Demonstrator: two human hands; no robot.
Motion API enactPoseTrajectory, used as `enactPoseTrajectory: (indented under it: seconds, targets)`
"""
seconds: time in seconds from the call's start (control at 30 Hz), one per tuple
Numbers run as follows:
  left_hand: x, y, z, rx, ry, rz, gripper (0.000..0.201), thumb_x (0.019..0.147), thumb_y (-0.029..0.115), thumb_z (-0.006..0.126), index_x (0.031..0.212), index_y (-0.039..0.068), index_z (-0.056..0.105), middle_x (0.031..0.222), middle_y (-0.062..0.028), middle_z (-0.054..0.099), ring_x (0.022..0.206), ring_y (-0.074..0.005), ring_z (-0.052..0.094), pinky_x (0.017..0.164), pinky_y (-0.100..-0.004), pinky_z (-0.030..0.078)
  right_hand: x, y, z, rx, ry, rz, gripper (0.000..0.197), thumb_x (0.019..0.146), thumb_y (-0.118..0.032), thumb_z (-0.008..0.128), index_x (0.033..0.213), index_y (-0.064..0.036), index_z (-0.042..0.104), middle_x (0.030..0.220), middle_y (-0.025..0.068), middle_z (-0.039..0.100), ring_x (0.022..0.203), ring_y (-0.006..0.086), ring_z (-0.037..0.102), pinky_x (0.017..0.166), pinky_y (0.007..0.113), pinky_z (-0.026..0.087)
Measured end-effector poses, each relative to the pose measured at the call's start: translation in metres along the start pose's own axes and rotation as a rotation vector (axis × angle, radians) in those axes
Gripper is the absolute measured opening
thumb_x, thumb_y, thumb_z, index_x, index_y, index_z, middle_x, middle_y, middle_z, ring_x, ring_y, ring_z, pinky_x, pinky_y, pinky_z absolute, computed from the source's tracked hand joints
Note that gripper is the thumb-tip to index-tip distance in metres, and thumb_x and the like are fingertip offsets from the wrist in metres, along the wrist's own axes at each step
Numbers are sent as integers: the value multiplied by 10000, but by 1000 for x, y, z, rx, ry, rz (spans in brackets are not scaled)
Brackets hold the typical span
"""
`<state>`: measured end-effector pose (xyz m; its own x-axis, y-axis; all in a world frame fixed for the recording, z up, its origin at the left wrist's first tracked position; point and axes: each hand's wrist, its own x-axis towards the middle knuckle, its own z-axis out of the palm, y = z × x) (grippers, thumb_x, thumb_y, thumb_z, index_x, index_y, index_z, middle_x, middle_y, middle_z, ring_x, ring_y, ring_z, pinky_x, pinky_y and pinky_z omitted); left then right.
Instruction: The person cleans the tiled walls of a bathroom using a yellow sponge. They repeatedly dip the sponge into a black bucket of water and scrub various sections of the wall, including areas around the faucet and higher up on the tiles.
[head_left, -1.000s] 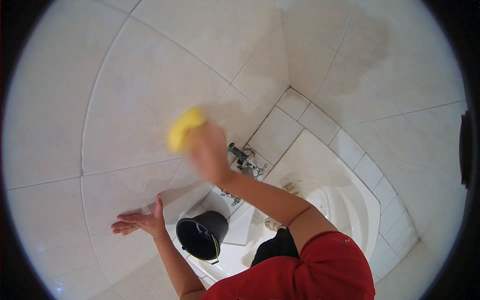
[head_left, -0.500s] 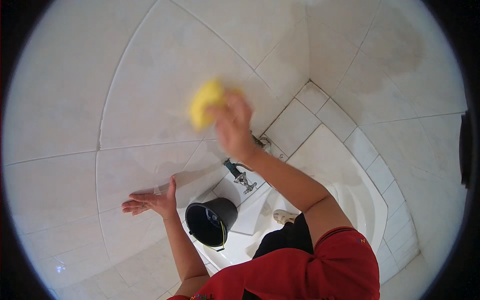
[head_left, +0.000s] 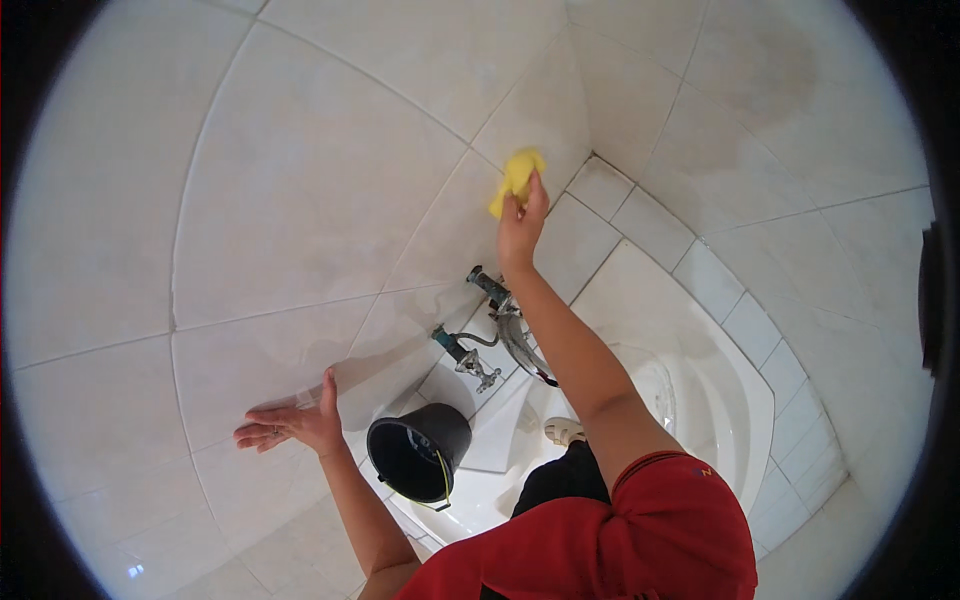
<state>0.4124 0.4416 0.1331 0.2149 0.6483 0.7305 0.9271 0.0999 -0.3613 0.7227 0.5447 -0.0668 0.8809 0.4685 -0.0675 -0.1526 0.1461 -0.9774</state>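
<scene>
My right hand (head_left: 520, 225) is stretched up and grips a yellow sponge (head_left: 516, 178), pressing it on the white tiled wall (head_left: 300, 200) near the corner. My left hand (head_left: 290, 425) lies flat against the same wall lower down, fingers spread and holding nothing. Below the right arm a metal tap fitting (head_left: 490, 335) with green-tipped handles sticks out from the wall. A black bucket (head_left: 415, 455) stands on the tub rim just right of my left hand.
A white corner bathtub (head_left: 700, 400) fills the lower right, ringed by small white tiles. Damp, darker patches show on the wall at upper right. My foot in a pale slipper (head_left: 563, 430) stands inside the tub.
My right hand has carried the sponge up and to the right along the wall toward the corner. My left hand stays flat on the wall.
</scene>
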Motion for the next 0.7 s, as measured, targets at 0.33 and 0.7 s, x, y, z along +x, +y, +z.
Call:
enactPoseTrajectory:
  seconds: [0.33, 0.7]
  targets:
    - [0, -4, -1, 1, 24, 75, 1414, 598, 759, 692, 1466, 43, -164, 1490, -227, -288, 1348, -440, -302, 947, -733, -133, 29, 195, -52, 61, -109, 963, 618, 871, -107, 569, 1418, -251, 320, 1039, 84, 589, 740, 200, 613, 537, 335, 506]
    - [0, 2, 1, 10, 1, 14, 1441, 575, 746, 717, 1462, 26, -161, 1491, -246, -272, 1347, -481, -272, 958, -742, -95, 94, 20, -12, 289, -16, 290, 553, 877, -76, 543, 1404, -53, 375, 1252, 143, 498, 1082, 244, 510, 861, 306, 463]
